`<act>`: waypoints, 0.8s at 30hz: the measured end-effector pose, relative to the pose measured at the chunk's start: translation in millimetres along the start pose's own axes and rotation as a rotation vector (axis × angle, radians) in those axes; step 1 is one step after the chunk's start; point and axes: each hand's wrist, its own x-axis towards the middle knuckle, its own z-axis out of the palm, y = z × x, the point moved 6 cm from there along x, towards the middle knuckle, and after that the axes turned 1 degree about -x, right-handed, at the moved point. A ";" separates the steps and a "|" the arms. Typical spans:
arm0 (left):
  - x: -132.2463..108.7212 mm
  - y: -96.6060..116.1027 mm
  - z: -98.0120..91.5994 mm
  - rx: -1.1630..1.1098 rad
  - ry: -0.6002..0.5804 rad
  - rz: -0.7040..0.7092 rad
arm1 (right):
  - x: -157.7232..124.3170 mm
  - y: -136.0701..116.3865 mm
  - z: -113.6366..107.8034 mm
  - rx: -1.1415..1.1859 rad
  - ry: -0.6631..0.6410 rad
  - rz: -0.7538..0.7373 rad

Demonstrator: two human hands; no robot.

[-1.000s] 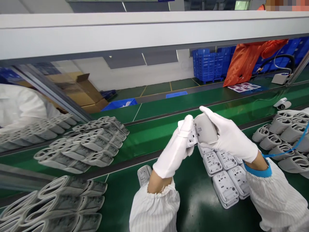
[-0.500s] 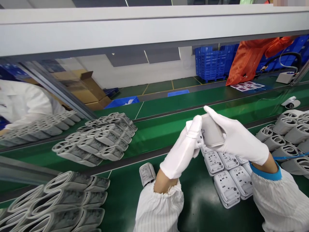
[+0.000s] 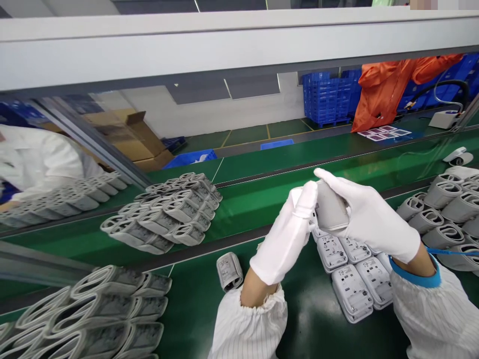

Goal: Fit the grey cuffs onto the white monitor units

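My left hand, in a white glove, is closed on the left side of a grey rolled cuff. A bit of white plastic shows at that hand's fingertips; most of what lies under the fingers is hidden. Also white-gloved, my right hand grips the cuff from the right, thumb along its top edge. Below the hands, several white plastic device housings are stacked in rows on the green surface. One rolled cuff with a printed face lies just left of my left wrist.
Grey cuffs fill the near left; another batch rides the green conveyor belt. Rolled cuffs stand at right. Across the belt are a co-worker in white and one in orange. A white beam crosses above.
The cuff batch on the conveyor has shifted to the right. Both hands keep their grip on the cuff, nearly still. The co-worker in orange has shifted posture.
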 end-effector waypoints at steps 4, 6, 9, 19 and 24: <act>-1.5 -1.3 2.6 0.020 -0.095 0.036 | -0.6 0.4 -6.9 0.023 -0.002 -0.044; -3.1 -0.7 3.4 0.029 -0.138 0.061 | 0.1 0.6 -10.7 0.059 -0.004 -0.079; -4.9 0.9 4.5 0.027 -0.171 0.072 | 1.5 1.9 -14.1 0.082 -0.001 -0.099; -6.0 3.1 4.8 0.023 -0.160 0.043 | 0.5 -3.9 -11.4 0.065 0.014 -0.074; -6.8 2.6 0.6 0.042 -0.099 0.022 | 1.1 -2.7 -2.5 0.036 0.015 -0.079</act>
